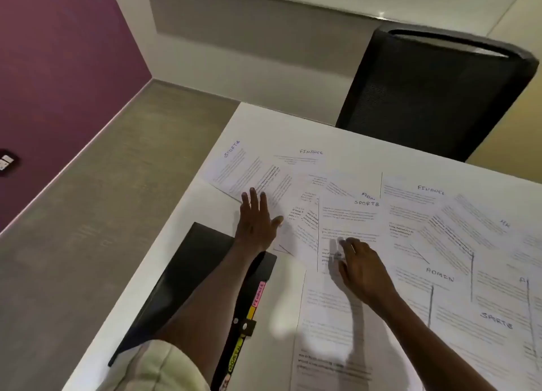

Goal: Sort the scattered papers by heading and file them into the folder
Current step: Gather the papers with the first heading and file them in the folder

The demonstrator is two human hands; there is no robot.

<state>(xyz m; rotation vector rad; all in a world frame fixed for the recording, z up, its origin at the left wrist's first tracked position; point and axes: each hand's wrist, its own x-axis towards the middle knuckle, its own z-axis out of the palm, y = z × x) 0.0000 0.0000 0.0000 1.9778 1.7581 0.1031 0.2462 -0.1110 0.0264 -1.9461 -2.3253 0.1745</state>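
Both hands lay flat, fingers apart, gripping nothing: left hand [256, 217] and right hand [362, 269] on scattered papers [425, 229]. Sorting had barely begun; next, gather matching headings beside the folder [187, 273] at the tabletop's [264, 120] left edge.

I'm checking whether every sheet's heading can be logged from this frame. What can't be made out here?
Head view only:
- Body text on all the white printed sheets: too small and blurred.
- Heading beside the centre SPORTS sheet: covered by that sheet.
- Heading letter at the right edge: partly overlapped.
- Black tabbed folder: crossed by the left forearm; lowest tab labels blurred.
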